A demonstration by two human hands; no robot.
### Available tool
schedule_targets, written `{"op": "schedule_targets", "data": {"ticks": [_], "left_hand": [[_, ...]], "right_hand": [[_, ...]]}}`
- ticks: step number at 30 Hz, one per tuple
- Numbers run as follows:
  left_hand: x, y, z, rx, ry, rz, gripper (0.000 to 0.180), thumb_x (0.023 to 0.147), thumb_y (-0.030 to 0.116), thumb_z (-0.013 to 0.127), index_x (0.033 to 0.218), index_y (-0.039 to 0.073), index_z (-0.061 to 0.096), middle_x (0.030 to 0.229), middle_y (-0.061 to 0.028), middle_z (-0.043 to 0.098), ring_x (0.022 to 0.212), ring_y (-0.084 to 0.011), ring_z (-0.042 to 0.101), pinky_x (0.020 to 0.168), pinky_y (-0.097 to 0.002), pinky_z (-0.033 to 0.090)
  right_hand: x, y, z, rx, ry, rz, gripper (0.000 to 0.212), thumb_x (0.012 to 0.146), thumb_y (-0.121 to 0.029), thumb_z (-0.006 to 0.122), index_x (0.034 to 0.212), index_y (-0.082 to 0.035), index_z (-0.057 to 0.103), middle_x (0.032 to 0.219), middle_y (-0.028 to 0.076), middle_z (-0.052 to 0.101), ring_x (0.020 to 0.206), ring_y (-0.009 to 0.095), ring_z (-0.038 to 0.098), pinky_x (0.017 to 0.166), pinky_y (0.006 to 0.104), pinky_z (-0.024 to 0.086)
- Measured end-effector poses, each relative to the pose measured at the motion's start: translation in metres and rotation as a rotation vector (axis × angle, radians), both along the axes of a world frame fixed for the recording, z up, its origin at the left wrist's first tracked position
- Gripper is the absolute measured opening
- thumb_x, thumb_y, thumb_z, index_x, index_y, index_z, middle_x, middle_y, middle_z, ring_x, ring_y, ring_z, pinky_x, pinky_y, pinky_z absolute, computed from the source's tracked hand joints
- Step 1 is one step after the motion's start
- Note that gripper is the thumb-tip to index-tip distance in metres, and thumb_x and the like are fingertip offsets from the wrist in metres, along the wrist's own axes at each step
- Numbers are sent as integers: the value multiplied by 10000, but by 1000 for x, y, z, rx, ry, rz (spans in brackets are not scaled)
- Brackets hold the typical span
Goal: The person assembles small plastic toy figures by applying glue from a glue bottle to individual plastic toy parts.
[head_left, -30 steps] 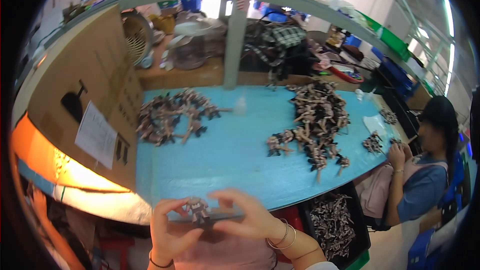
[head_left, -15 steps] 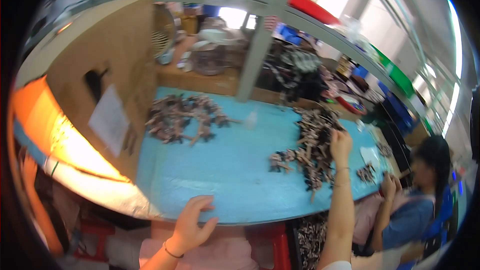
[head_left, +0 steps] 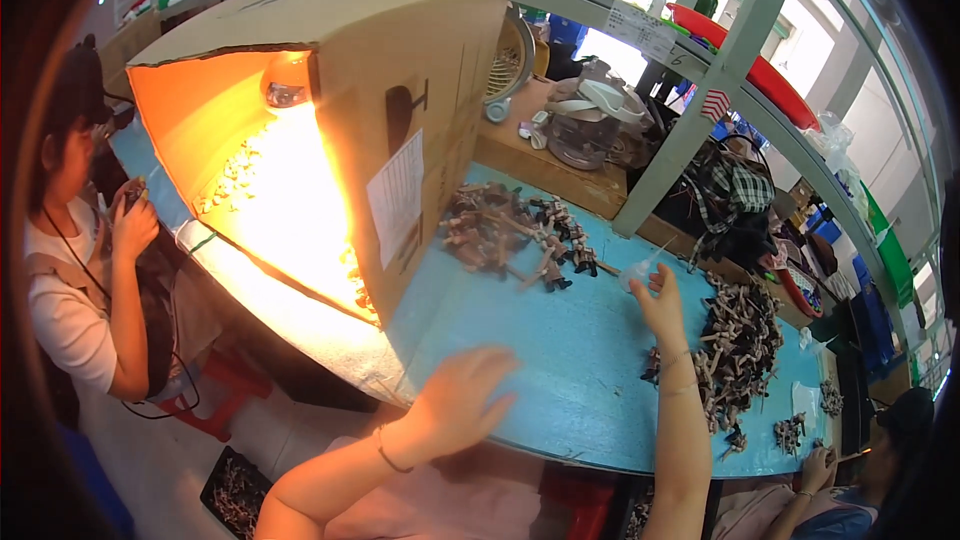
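Observation:
My right hand (head_left: 662, 310) reaches over the blue tabletop, thumb and fingers apart, close to a small clear bottle (head_left: 637, 272) with a thin needle-like tip. The hand covers part of the bottle; whether they touch is hard to tell. My left hand (head_left: 462, 398), smeared by motion, hovers above the table's near edge, thumb spread from the fingers and nothing seen in it. A heap of small tan-and-black figure-shaped pieces (head_left: 738, 345) lies right of my right hand. Another pile of such pieces (head_left: 490, 230) lies at the far left of the blue surface, beside a cardboard box.
A large cardboard box (head_left: 420, 90) with a glowing lamp (head_left: 285, 90) inside stands at left, more small pieces under its light. A grey metal post (head_left: 690, 110) rises at the table's back. One person (head_left: 85, 270) works at left, another (head_left: 880, 470) at lower right.
The view has swung left, bringing the lit box and the person at left further in. My right hand has left the right-hand heap and moved left to the bottle.

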State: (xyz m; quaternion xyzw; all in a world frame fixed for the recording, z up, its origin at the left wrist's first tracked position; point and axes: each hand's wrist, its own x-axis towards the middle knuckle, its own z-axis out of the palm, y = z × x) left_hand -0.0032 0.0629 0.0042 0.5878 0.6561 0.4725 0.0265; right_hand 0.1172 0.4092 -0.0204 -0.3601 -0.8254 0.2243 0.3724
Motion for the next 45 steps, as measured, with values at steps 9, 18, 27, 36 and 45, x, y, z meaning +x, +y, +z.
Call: {"op": "schedule_targets", "data": {"ticks": [9, 18, 27, 36, 45], "left_hand": [[-107, 109, -5, 142, 518, 463, 226, 744, 21, 497, 964, 7, 549, 1012, -134, 519, 1016, -287, 470, 877, -379, 369], [-96, 166, -2, -406, 719, 641, 129, 813, 170, 528, 892, 78, 575, 879, -84, 548, 891, -217, 494, 782, -345, 343], [-87, 131, 16, -250, 653, 461, 238, 827, 134, 552, 1058, 84, 586, 913, -76, 634, 796, -234, 590, 763, -353, 365], [-41, 30, -11, 28, -1127, -341, 350, 914, 162, 495, 1250, 66, 485, 1159, -52, 550, 875, -131, 539, 762, -266, 444], [-21, 15, -18, -59, -571, -175, 256, 832, 102, 581, 1083, 49, 585, 1089, -124, 554, 1011, -257, 527, 875, -355, 431]], "right_hand": [[-12, -45, 23, -135, 10, 101, 266, 807, -178, 643, 941, 37, 563, 846, 103, 630, 783, 149, 596, 688, 275, 465], [27, -128, 35, -494, 266, 403, 207, 867, -110, 574, 1020, 25, 545, 964, 71, 615, 863, 114, 584, 774, 247, 458], [52, -163, 34, -577, 240, 531, 230, 873, -90, 556, 1075, 15, 528, 1020, 96, 609, 922, 154, 579, 809, 288, 462], [43, -180, 29, -753, 323, 567, 285, 885, -118, 543, 1136, 10, 501, 1053, 118, 599, 903, 159, 583, 796, 304, 482], [6, -199, 37, -828, 323, 740, 342, 865, -103, 563, 1183, 6, 501, 1066, 70, 595, 908, 134, 568, 804, 275, 461]]}}
